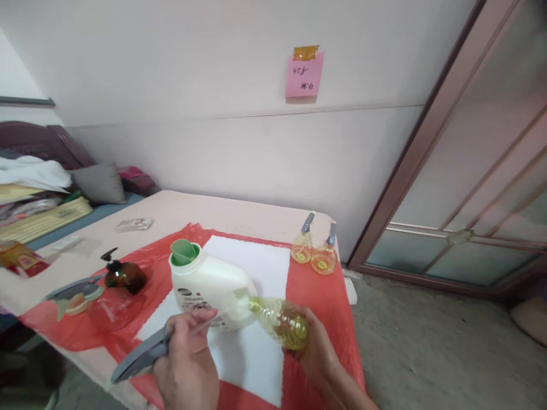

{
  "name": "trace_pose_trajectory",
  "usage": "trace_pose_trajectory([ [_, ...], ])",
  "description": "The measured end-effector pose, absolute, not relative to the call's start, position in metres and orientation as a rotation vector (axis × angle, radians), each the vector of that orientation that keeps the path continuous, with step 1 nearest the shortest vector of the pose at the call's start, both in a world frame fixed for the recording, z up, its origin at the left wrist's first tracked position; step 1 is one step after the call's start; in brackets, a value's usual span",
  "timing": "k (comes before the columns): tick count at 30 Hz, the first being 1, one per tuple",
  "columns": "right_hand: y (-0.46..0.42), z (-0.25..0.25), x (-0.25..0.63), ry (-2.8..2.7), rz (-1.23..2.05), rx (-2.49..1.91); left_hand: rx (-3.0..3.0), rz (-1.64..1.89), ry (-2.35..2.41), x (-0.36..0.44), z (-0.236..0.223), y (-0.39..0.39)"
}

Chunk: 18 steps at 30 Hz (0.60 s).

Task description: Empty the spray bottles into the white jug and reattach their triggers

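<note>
My right hand point(316, 347) is wrapped round a small clear bottle point(282, 322) of yellow liquid, held tilted with its threaded neck pointing left. My left hand point(186, 361) is closed on a grey spray head point(141, 354) whose thin clear tube reaches toward the bottle's neck. Just behind both hands a white jug point(209, 285) with a green spout stands on a white cloth point(252, 262) spread over a red plastic sheet point(311, 285).
Two filled yellow spray bottles point(314, 250) stand at the table's far right corner. A brown pump bottle point(123, 274) and a grey-and-yellow sprayer point(77, 293) lie at the left. Bedding is piled beyond the table's left end. A glass door is on the right.
</note>
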State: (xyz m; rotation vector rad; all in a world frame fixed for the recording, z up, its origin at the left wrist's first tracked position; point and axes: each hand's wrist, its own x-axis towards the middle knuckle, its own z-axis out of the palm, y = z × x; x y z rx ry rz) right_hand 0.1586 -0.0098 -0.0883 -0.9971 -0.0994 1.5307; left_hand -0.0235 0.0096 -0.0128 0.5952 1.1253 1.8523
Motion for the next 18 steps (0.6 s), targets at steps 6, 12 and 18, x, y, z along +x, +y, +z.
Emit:
trace_pose_trajectory([
  [6, -0.012, -0.058, 0.171, -0.011, 1.439, -0.93, 0.458, 1.827, 1.115, -0.028, -0.02, 0.023],
  [12, -0.009, -0.029, 0.171, -0.132, 1.416, -0.849, 0.481, 1.783, 1.175, -0.021, -0.035, 0.031],
  [18, 0.019, 0.018, 0.156, -0.533, 1.263, -0.863, 0.544, 1.752, 1.211, -0.019, -0.043, 0.031],
])
